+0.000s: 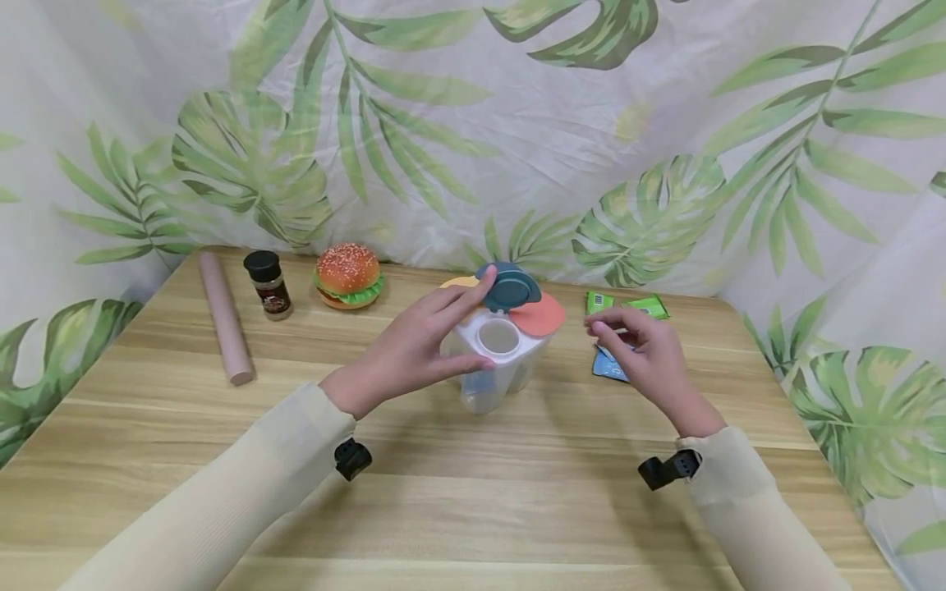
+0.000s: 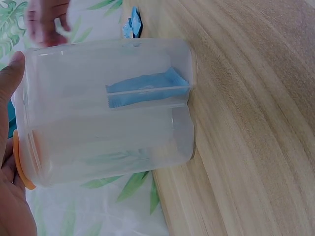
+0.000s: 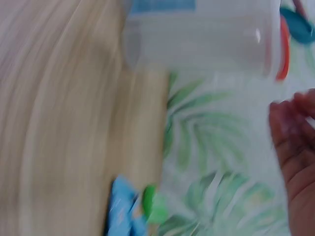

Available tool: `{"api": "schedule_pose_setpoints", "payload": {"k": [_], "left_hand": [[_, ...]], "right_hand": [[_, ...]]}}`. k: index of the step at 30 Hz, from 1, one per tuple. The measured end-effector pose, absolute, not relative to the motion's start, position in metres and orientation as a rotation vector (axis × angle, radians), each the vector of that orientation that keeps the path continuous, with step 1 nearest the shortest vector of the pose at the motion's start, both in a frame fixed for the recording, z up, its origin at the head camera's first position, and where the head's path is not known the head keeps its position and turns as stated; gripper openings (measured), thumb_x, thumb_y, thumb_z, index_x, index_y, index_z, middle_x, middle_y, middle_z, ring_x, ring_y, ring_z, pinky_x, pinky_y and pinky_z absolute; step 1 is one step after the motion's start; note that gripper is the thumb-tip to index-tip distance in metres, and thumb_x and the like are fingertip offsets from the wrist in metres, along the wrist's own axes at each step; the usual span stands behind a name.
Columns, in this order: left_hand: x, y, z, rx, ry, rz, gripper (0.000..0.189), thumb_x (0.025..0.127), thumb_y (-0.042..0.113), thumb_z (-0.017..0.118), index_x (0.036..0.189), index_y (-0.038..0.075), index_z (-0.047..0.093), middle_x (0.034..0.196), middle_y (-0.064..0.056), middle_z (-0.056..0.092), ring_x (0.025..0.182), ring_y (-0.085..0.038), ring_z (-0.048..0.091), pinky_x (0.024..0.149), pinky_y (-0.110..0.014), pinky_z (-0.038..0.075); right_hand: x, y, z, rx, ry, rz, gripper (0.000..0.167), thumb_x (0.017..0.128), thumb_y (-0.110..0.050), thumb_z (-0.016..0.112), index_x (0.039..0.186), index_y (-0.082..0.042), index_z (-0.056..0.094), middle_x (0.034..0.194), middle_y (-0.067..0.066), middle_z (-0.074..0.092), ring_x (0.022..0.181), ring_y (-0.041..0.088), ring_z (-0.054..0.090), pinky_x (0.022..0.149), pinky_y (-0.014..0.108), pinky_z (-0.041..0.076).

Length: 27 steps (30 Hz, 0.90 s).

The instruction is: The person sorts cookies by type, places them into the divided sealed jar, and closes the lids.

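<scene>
A clear plastic storage container (image 1: 484, 400) stands upright on the table. Its white top carries a raised teal flip lid (image 1: 513, 291), with a round opening exposed, beside a coral lid (image 1: 543, 316) and a yellow-orange lid (image 2: 22, 162). My left hand (image 1: 414, 341) spans the container's left side, index finger reaching the teal lid and thumb at the front rim. Inside lies a blue wrapped packet (image 2: 147, 88). My right hand (image 1: 650, 361) is apart from the container, fingers bent loosely with nothing visible between them, over a blue packet (image 1: 609, 367) on the table.
Two green packets (image 1: 650, 306) lie behind the right hand. Along the left back are a toy hamburger (image 1: 347, 275), a seasoning jar (image 1: 268, 286) with a black cap, and a pinkish rolling rod (image 1: 224, 316). A leaf-patterned cloth (image 1: 414, 148) hangs behind the table.
</scene>
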<state>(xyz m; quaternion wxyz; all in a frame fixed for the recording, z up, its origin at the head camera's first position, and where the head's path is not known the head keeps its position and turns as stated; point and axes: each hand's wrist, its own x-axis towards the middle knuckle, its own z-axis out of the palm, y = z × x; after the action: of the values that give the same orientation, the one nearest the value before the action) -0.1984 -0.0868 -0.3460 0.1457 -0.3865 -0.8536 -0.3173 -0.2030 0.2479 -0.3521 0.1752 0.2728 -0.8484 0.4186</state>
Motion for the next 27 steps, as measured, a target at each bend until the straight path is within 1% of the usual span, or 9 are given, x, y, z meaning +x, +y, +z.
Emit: {"api": "schedule_pose_setpoints", "payload": {"k": [2,3,5,7,9,10,14,21,27], "left_hand": [[-0.198,-0.087,-0.346,-1.115,-2.460,-0.910,0.107,0.087,0.037,0.087,0.169,0.017,0.022,0.145,-0.014,0.059,0.131,-0.029,0.058,0.112,-0.048,0.050],[-0.198,-0.087,-0.346,-1.115,-2.461,-0.909,0.107,0.087,0.038,0.087,0.169,0.017,0.022,0.145,-0.014,0.059,0.131,-0.029,0.058,0.112,-0.048,0.050],[-0.198,-0.087,-0.346,-1.118,-2.464,-0.907,0.106,0.087,0.038,0.086,0.169,0.016,0.022,0.144,-0.014,0.060,0.130,-0.029,0.059,0.111,-0.047,0.050],[-0.198,-0.087,-0.346,-1.118,-2.467,-0.904,0.107,0.087,0.038,0.086,0.169,0.016,0.021,0.143,-0.013,0.060,0.129,-0.029,0.059,0.111,-0.047,0.051],[-0.197,-0.087,-0.345,-1.118,-2.470,-0.905,0.106,0.087,0.038,0.086,0.169,0.016,0.021,0.143,-0.013,0.060,0.129,-0.028,0.059,0.111,-0.047,0.051],[-0.197,-0.087,-0.345,-1.117,-2.471,-0.905,0.106,0.087,0.037,0.086,0.169,0.016,0.021,0.144,-0.013,0.060,0.129,-0.028,0.059,0.111,-0.047,0.051],[-0.196,-0.087,-0.345,-1.117,-2.470,-0.905,0.106,0.088,0.037,0.086,0.169,0.016,0.021,0.144,-0.013,0.059,0.130,-0.029,0.058,0.111,-0.047,0.051],[-0.197,-0.086,-0.344,-1.127,-2.468,-0.906,0.104,0.089,0.037,0.085,0.169,0.015,0.022,0.144,-0.012,0.059,0.130,-0.028,0.058,0.111,-0.046,0.050],[-0.197,-0.087,-0.345,-1.118,-2.460,-0.907,0.104,0.088,0.036,0.086,0.168,0.014,0.023,0.144,-0.013,0.060,0.130,-0.029,0.059,0.111,-0.048,0.050]], "right_hand": [[-0.206,0.260,-0.358,0.669,-2.553,1.087,0.013,0.101,-0.001,0.067,0.109,0.001,0.076,0.101,0.017,0.078,0.090,-0.003,0.069,0.078,0.010,0.056],[-0.207,0.265,-0.361,0.625,-2.624,1.041,0.013,0.102,-0.004,0.066,0.110,0.000,0.076,0.102,0.017,0.078,0.091,0.003,0.070,0.079,0.014,0.057],[-0.210,0.274,-0.367,0.551,-2.754,0.970,0.016,0.103,-0.008,0.065,0.113,0.001,0.074,0.105,0.019,0.077,0.095,0.017,0.072,0.083,0.026,0.061],[-0.211,0.282,-0.372,0.493,-2.859,0.914,0.019,0.104,-0.008,0.064,0.116,0.005,0.072,0.109,0.022,0.075,0.100,0.031,0.072,0.088,0.040,0.062],[-0.212,0.288,-0.377,0.446,-2.942,0.873,0.021,0.104,-0.007,0.064,0.118,0.008,0.069,0.112,0.026,0.073,0.105,0.039,0.070,0.093,0.053,0.059],[-0.213,0.290,-0.380,0.423,-2.980,0.854,0.022,0.103,-0.007,0.064,0.119,0.009,0.068,0.114,0.027,0.072,0.107,0.042,0.069,0.096,0.056,0.058],[-0.215,0.297,-0.389,0.355,-3.079,0.814,0.027,0.103,-0.011,0.065,0.122,0.008,0.066,0.121,0.028,0.069,0.114,0.044,0.066,0.101,0.060,0.053],[-0.219,0.304,-0.404,0.389,-3.090,0.738,0.027,0.102,-0.012,0.067,0.122,0.006,0.068,0.124,0.028,0.068,0.117,0.044,0.066,0.100,0.060,0.054],[-0.223,0.303,-0.409,0.445,-3.100,0.717,0.026,0.101,-0.012,0.070,0.120,0.005,0.068,0.122,0.027,0.070,0.115,0.044,0.067,0.099,0.060,0.055]]}}
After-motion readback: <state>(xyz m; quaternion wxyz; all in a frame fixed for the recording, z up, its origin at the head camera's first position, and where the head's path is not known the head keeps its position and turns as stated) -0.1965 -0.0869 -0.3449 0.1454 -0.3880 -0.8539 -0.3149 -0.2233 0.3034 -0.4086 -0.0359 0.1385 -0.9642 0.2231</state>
